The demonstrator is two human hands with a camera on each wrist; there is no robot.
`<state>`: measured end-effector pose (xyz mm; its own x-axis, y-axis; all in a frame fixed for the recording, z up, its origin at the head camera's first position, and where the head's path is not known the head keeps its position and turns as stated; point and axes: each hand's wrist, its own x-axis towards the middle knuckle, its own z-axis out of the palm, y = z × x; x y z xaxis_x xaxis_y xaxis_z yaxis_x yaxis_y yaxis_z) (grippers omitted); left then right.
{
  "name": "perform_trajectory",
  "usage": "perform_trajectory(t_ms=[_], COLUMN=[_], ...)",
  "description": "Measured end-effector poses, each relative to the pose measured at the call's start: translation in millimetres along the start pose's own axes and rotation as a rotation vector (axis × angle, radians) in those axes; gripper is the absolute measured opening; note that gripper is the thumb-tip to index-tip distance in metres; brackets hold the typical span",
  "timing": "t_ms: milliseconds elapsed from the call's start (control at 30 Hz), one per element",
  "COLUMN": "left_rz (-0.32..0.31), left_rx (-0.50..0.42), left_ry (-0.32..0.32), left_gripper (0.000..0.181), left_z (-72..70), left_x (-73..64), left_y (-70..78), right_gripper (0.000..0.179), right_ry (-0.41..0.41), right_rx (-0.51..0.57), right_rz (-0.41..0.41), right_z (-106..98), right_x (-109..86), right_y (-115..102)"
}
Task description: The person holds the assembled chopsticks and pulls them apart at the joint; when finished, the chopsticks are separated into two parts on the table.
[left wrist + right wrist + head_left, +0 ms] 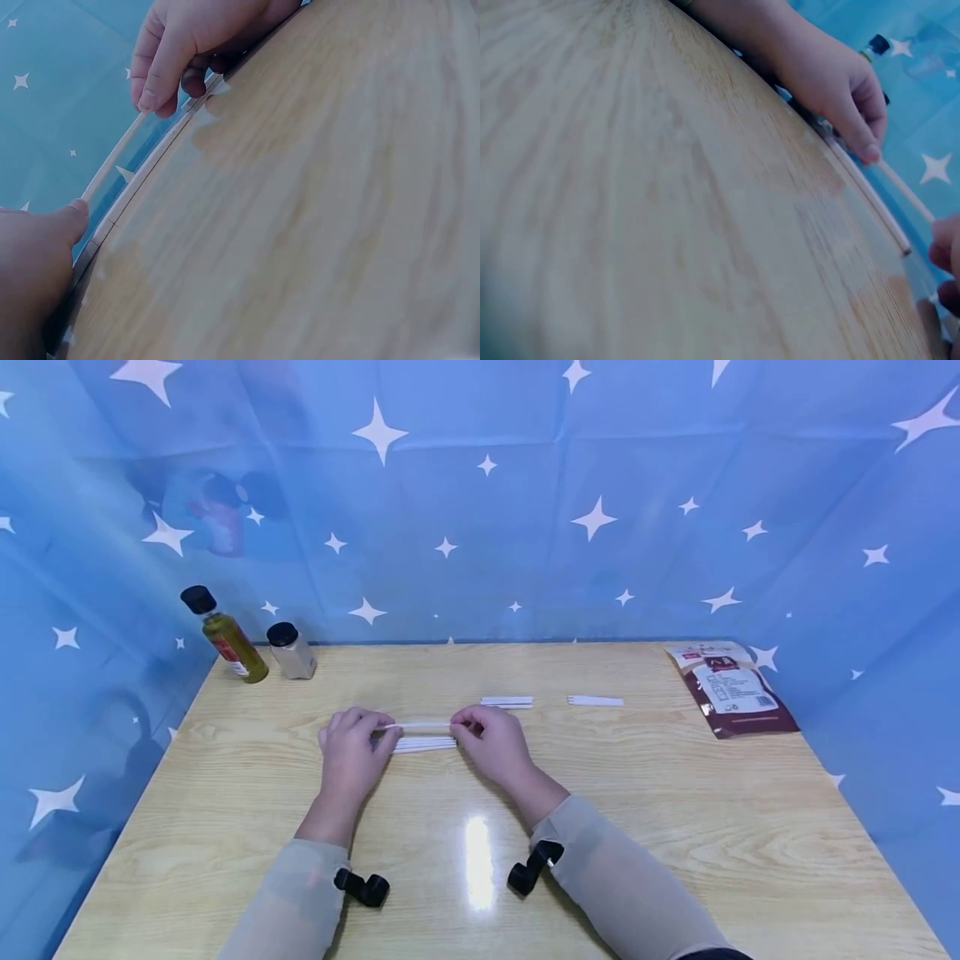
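A thin white stick (423, 725) is stretched level between my two hands, above the table. Its left end is pinched by my left hand (349, 752), and its right end by my right hand (497, 745). Both wrist views show the stick (112, 161) raised off the tabletop, one end at each hand's thumb and fingers. Just below it in the head view lies a row of several similar white sticks (425, 744), its left end partly covered by my left hand. Farther right are two smaller groups of white sticks, one (507, 702) behind my right hand and another (596, 701) beyond it.
At the table's back left stand an oil bottle (234, 643) with a black cap and a small black-lidded jar (294, 653). A maroon and white packet (731, 689) lies at the back right. Behind the wooden table (675, 827) hangs a blue star-patterned cloth (510, 568).
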<state>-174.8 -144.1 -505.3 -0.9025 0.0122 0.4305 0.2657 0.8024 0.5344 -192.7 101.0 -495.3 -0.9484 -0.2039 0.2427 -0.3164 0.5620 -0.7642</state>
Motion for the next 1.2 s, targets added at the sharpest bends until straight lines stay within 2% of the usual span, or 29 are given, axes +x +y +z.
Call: perform_trajectory(t_ms=[267, 700, 1000, 1200], left_rz=[0.013, 0.008, 0.084, 0.099], left_rx=[-0.036, 0.011, 0.026, 0.034], left_ry=[-0.018, -0.029, 0.022, 0.032], left_gripper=[0.014, 0.01, 0.009, 0.008], left_z=[-0.3, 0.0, 1.6, 2.9], left_x=[-0.7, -0.1, -1.1, -1.4], left_y=[1.7, 4.3, 6.3, 10.7], right_gripper=[0.007, 0.004, 0.005, 0.007], right_ry=[0.053, 0.061, 0.08, 0.107], right_rx=[-0.072, -0.073, -0.105, -0.213], right_rz=[-0.113, -0.138, -0.211, -0.29], right_z=[1.3, 0.3, -0.9, -2.4], right_x=[1.7, 1.6, 1.3, 2.5], right_y=[1.1, 1.0, 2.5, 5.0])
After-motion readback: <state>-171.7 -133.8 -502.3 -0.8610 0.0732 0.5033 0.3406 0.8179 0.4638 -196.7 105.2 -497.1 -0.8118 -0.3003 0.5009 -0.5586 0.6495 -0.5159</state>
